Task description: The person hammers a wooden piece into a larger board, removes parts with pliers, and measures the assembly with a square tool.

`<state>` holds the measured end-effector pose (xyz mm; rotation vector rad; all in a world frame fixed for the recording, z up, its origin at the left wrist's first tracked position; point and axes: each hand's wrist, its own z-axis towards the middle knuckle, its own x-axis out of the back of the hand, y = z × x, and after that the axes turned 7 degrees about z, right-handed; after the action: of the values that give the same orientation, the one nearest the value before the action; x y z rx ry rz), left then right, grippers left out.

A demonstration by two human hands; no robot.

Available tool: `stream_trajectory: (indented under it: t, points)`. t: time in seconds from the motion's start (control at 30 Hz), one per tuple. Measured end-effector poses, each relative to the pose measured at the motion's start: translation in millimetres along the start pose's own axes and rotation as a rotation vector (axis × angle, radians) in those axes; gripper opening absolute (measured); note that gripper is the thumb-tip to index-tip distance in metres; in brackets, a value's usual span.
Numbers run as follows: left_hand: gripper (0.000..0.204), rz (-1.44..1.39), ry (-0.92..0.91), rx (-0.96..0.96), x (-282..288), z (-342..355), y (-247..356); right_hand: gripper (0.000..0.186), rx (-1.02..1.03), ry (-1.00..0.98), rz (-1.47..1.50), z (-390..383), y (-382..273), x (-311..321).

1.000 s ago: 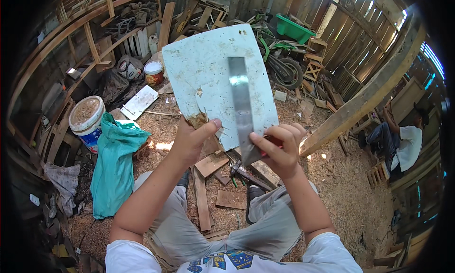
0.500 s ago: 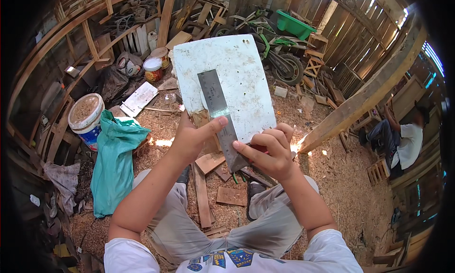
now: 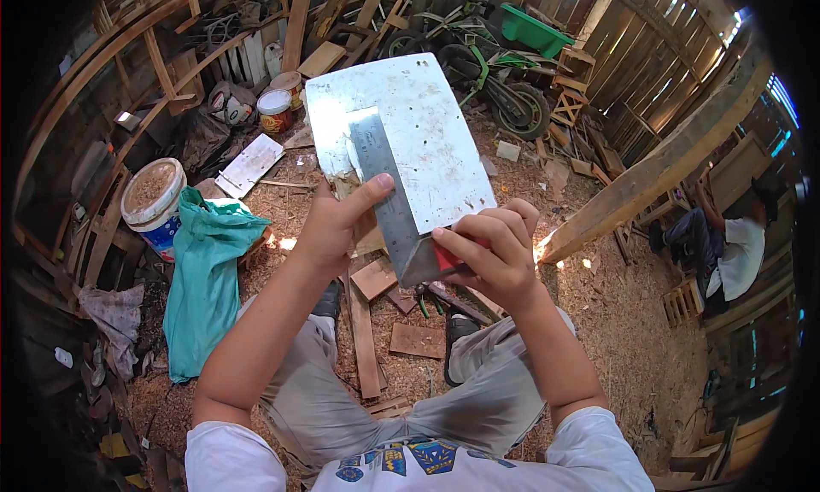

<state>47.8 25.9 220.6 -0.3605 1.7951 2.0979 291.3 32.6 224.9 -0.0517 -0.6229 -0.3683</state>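
Note:
A white board (image 3: 436,142), worn, with small holes and a chipped left edge, is held up in front of me at a tilt. Across its face lies the steel blade of a try square (image 3: 382,176), slanting from upper left to lower right. My left hand (image 3: 333,223) is closed on the board's chipped edge, its thumb pressing on the blade. My right hand (image 3: 495,253) is closed around the square's red stock at the board's lower edge. That hand covers much of the stock; the left fingers behind the board are hidden.
Wood offcuts (image 3: 418,340) lie on the shavings between my feet. On the left stand a teal sack (image 3: 209,287) and a large bucket (image 3: 154,193). A motorbike (image 3: 512,103) is at the back, a slanting timber post (image 3: 632,180) to the right, and another person (image 3: 739,253) sits beyond it.
The board and square have tilted and shifted slightly up and left, with both hands moving along. More of the square's red stock now shows, and glare has appeared on the board's upper left.

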Motion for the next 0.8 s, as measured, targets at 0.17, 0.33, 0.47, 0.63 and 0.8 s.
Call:
stream_trajectory:
  t: [0.17,0.33,0.47,0.63,0.8]
  points:
    - [0.053,-0.003,0.023,0.101,1.5,3.9,-5.6,0.032,0.075,0.031,0.001,0.2,6.5,0.6]
    - [0.054,-0.187,-0.025,0.279,2.4,4.3,-6.8,0.031,0.057,0.055,0.056,-1.1,6.7,-1.9]
    - [0.052,-0.275,0.059,0.386,-0.2,5.7,-5.4,0.032,-0.039,0.154,0.097,-9.0,11.2,-6.0]
    - [0.043,-0.249,0.172,0.494,8.1,12.5,-11.4,0.031,-0.488,0.409,0.328,-18.6,21.2,-10.2]
    - [0.039,-0.23,0.227,0.541,14.7,13.6,-10.4,0.031,-0.465,0.401,0.248,-21.5,30.6,-11.1]
